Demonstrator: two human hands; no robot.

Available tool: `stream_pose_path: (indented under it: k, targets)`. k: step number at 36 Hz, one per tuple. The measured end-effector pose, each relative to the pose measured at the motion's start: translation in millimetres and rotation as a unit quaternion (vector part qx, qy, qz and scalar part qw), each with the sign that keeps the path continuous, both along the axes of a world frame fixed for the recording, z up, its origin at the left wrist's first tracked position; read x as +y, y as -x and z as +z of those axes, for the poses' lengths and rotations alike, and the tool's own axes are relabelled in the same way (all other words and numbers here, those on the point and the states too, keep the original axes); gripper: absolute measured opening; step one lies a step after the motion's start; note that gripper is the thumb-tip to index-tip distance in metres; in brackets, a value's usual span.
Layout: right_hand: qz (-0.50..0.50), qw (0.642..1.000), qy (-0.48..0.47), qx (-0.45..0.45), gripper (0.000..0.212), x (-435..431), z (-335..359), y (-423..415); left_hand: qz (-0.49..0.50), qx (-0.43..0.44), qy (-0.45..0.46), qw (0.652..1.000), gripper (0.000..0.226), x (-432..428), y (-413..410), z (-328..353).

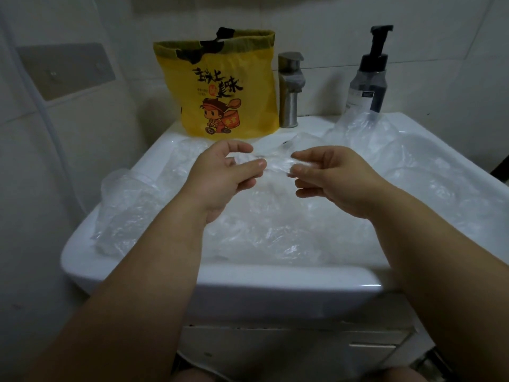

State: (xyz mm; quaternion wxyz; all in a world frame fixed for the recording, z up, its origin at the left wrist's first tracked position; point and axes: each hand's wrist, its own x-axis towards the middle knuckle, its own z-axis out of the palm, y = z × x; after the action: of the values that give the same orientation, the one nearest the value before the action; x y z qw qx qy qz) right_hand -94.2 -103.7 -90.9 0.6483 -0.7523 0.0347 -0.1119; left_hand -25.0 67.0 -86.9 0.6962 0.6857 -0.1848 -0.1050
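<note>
Pinching one clear bag [275, 164] between left hand [223, 175] and right hand [338, 183]; work apparently early, heap [275, 232] in sink [220, 282] left to do.

Pinching clear film [276, 162] with left hand [220, 173] and right hand [337, 179], stretched between them above sink [220, 282] heaped with crumpled plastic [275, 232]. Standing at far rim, left to right: yellow bag [220, 86], tap [289, 89], pump bottle [369, 75].

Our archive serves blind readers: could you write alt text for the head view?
Left hand and right hand pinch a clear plastic film between them above a white sink heaped with crumpled clear plastic. Behind stand a yellow printed bag, a metal faucet and a dark pump bottle.
</note>
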Motion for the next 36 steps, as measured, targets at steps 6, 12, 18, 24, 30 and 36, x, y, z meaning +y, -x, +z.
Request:
stream_pose_path:
  k: [6,12,18,24,30,36]
  targets:
    - [-0.005,0.999,0.035,-0.020,0.013,10,2,2,-0.015,0.073,0.160,0.984,0.025,-6,1,7]
    - [0.038,0.998,0.026,-0.033,0.018,27,-1,1,-0.163,0.034,-0.097,0.981,0.051,-21,15,-5]
    - [0.065,0.998,0.007,-0.025,0.019,30,-2,1,-0.082,0.028,-0.047,0.995,0.047,-18,12,-1]
    - [0.035,0.999,0.005,0.006,0.015,23,3,3,0.055,0.004,0.026,0.998,0.025,-12,10,3]
    - [0.039,0.999,-0.010,0.030,0.017,12,26,4,0.041,0.002,0.095,0.995,0.014,-5,-1,18]
    - [0.049,0.998,0.016,0.032,0.016,6,58,-5,0.047,-0.060,0.081,0.994,0.009,6,-19,47]
